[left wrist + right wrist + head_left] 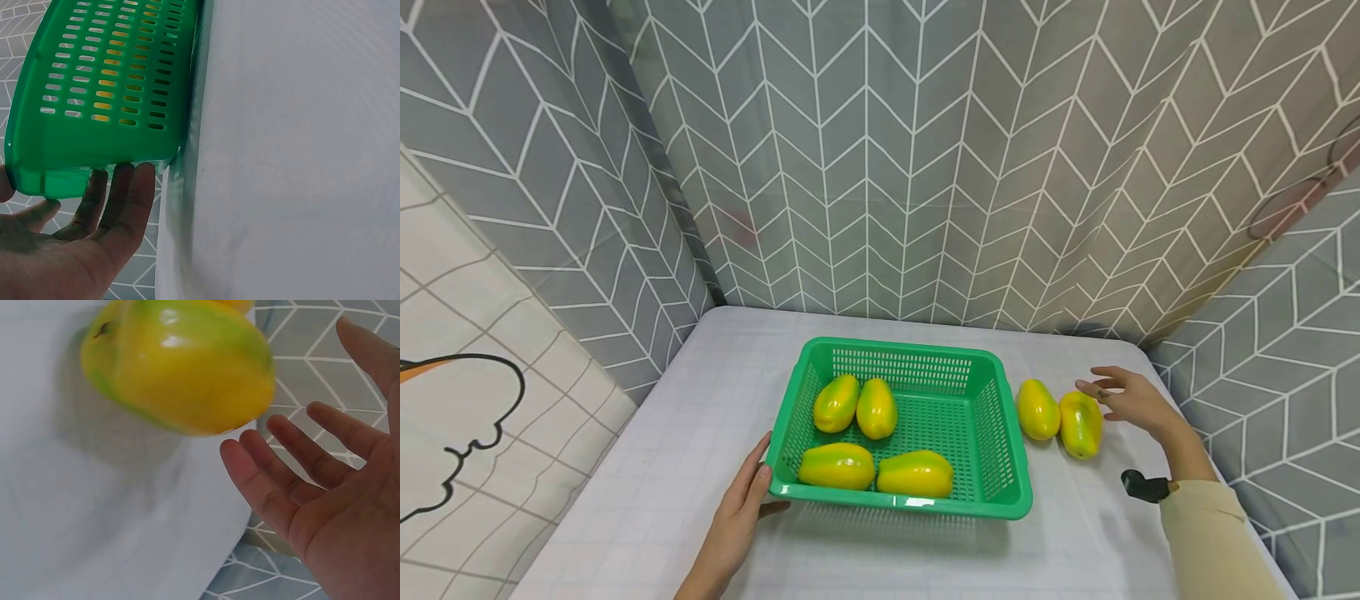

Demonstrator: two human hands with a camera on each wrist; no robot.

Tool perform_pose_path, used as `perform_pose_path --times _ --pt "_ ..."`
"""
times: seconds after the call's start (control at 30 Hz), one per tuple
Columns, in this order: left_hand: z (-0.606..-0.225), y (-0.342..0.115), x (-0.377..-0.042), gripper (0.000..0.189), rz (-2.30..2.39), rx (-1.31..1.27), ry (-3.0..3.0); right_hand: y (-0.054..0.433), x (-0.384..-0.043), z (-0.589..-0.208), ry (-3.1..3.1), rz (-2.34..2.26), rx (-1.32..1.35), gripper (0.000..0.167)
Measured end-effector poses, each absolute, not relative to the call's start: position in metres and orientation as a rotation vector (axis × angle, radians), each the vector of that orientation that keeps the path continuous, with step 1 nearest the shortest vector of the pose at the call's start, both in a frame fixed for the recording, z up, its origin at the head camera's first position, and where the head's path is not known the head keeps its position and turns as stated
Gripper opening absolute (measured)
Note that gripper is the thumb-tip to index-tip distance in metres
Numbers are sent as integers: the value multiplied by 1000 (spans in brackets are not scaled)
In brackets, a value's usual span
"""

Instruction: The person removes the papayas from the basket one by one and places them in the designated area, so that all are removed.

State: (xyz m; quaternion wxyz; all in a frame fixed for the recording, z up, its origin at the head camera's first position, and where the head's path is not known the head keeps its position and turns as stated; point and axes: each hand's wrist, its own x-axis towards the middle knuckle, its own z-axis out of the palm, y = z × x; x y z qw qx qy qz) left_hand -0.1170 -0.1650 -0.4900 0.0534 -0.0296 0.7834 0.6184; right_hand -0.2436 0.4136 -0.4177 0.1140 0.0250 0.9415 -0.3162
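A green plastic basket (985, 417) with slotted walls holds several yellow-green papayas, two upright at the back left (837, 403) and two lying along the front (917, 474). My left hand (735, 517) grips its front left corner, thumb near the rim; in the left wrist view the fingers (139, 194) touch the outer wall. To the right of the basket, two more papayas stand side by side on the table, one nearer the basket (1038, 410). My right hand (1131, 402) hovers beside the outer papaya (1081, 427), fingers spread and holding nothing; the right wrist view shows its fingertips close to that fruit (187, 369).
A white cloth covers the table (692, 425). Grey curtains (865, 167) with a white chevron pattern hang behind it and on the right. A pale checked cloth with a cartoon drawing (467, 392) is at the left.
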Motion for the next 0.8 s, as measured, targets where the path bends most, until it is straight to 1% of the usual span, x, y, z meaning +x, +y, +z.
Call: perform_pose_path --times 0.53,0.8 --pt "-492 -165 -117 64 1896 -84 2385 401 -247 -403 2856 -909 11 83" --pt "-494 -165 -118 63 1906 -78 2378 390 -249 -396 2863 -917 -3 86"
